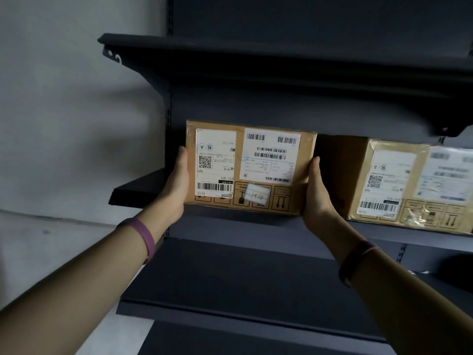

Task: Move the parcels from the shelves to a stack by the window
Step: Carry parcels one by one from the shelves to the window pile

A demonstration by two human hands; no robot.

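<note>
A brown cardboard parcel (pixel 249 167) with white shipping labels stands at the left end of the middle shelf (pixel 256 221). My left hand (pixel 176 183) presses flat against its left side and my right hand (pixel 318 193) against its right side, so both grip it between the palms. The fingers behind the box are hidden. A second labelled parcel (pixel 399 185) rests on the same shelf to the right, a small gap apart from the first.
The dark metal shelving has an upper shelf (pixel 281 62) overhanging close above the parcels and a lower shelf (pixel 243 285) below my forearms. A pale wall (pixel 64 111) lies to the left. A dark rounded object (pixel 458 267) sits at the right edge.
</note>
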